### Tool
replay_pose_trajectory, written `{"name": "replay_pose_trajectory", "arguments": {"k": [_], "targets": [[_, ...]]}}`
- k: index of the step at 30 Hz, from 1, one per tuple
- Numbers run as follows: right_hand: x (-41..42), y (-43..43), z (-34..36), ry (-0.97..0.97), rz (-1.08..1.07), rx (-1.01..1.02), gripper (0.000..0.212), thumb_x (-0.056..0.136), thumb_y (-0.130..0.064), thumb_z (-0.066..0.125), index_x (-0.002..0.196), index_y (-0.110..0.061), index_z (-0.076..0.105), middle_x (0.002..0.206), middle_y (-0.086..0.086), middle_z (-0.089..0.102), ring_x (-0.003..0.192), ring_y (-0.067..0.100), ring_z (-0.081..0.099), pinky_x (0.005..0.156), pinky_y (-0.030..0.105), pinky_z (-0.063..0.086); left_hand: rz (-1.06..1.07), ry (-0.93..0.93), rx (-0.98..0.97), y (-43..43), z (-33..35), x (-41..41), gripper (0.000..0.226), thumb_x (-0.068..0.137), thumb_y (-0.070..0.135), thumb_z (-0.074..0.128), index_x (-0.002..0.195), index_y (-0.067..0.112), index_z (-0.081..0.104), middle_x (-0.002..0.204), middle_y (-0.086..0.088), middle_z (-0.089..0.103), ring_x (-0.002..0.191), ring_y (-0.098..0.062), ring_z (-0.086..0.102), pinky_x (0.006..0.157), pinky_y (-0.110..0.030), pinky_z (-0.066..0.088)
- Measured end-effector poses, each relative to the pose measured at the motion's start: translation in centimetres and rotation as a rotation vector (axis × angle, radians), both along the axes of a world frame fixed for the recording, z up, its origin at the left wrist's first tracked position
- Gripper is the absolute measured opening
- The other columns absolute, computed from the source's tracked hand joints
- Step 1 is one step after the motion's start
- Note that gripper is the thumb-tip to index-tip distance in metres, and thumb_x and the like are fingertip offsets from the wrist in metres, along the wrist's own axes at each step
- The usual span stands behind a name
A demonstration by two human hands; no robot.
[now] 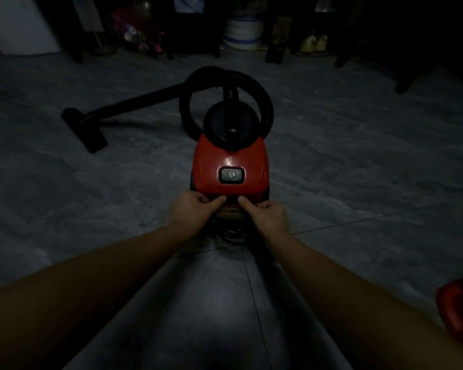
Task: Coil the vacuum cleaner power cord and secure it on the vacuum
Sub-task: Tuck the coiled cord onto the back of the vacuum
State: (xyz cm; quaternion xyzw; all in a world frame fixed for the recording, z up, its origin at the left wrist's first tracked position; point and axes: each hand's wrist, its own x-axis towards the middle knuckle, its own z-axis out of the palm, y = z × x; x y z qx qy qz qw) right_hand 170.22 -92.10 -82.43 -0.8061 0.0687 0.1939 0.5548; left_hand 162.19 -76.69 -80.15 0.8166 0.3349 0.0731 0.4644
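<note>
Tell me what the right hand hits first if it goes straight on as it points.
The right hand points forward and slightly inward, at the rear of the red vacuum. It would likely meet that rear face first; dim light hides contact.

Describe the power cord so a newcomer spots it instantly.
Find the red vacuum on the grey floor. At its near end, between the left hand and right hand, thin black loops lie bunched: the power cord. It is far thinner than the thick hose behind.

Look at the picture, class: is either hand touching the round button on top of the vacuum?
No: the left hand and right hand are both at the rear edge of the vacuum, short of the button.
</note>
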Motion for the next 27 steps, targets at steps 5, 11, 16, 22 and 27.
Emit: {"name": "replay_pose_trajectory", "arguments": {"k": [5, 11, 16, 22, 27], "targets": [[-0.5, 0.9, -0.3, -0.015, -0.066, -0.031, 0.055, 0.055, -0.063, 0.082, 0.076, -0.018, 0.059, 0.079, 0.001, 0.072, 0.073, 0.019, 0.07, 0.073, 0.04, 0.06, 0.023, 0.017, -0.009, -0.2, 0.3, 0.0, 0.044, 0.078, 0.05, 0.077, 0.074, 0.006, 0.069, 0.066, -0.003, 0.069, 0.056, -0.012, 0.063, 0.052, -0.023, 0.044], [-1.3, 0.9, -0.8, -0.065, -0.074, -0.093, 0.053, 0.062, -0.062, 0.08, 0.082, -0.016, 0.062, 0.079, -0.001, 0.07, 0.073, 0.016, 0.067, 0.068, 0.033, 0.055, 0.066, 0.019, -0.063, -0.7, 0.1, -0.3, 0.048, 0.075, 0.051, 0.079, 0.072, 0.004, 0.07, 0.058, 0.001, 0.063, 0.051, -0.008, 0.058, 0.048, -0.021, 0.04], [-1.1, 0.9, -0.7, -0.055, -0.069, -0.064, 0.05, 0.065, -0.059, 0.08, 0.082, -0.016, 0.061, 0.081, 0.0, 0.07, 0.075, 0.017, 0.067, 0.07, 0.034, 0.057, 0.065, 0.089, -0.03, -0.4, 0.5, 0.3, 0.048, 0.074, 0.055, 0.078, 0.07, 0.007, 0.069, 0.058, 0.002, 0.064, 0.051, -0.009, 0.058, 0.047, -0.021, 0.037], [-0.9, 0.9, -1.0, -0.068, -0.055, -0.104, 0.054, 0.06, -0.066, 0.077, 0.081, -0.019, 0.061, 0.079, -0.001, 0.07, 0.074, 0.017, 0.068, 0.072, 0.038, 0.059, 0.024, 0.099, 0.03, -0.1, 0.5, 0.4, 0.051, 0.075, 0.054, 0.078, 0.068, 0.004, 0.068, 0.062, -0.005, 0.067, 0.057, -0.017, 0.062, 0.054, -0.026, 0.045], [-0.5, 0.8, -0.1, -0.093, 0.002, -0.153, 0.053, 0.065, -0.067, 0.075, 0.079, -0.018, 0.06, 0.078, -0.001, 0.069, 0.073, 0.017, 0.067, 0.067, 0.031, 0.055, -0.083, 0.058, 0.127, -0.1, 0.8, -0.7, 0.033, 0.087, 0.048, 0.068, 0.079, 0.016, 0.064, 0.071, 0.004, 0.066, 0.066, -0.01, 0.063, 0.054, -0.021, 0.041]]}}
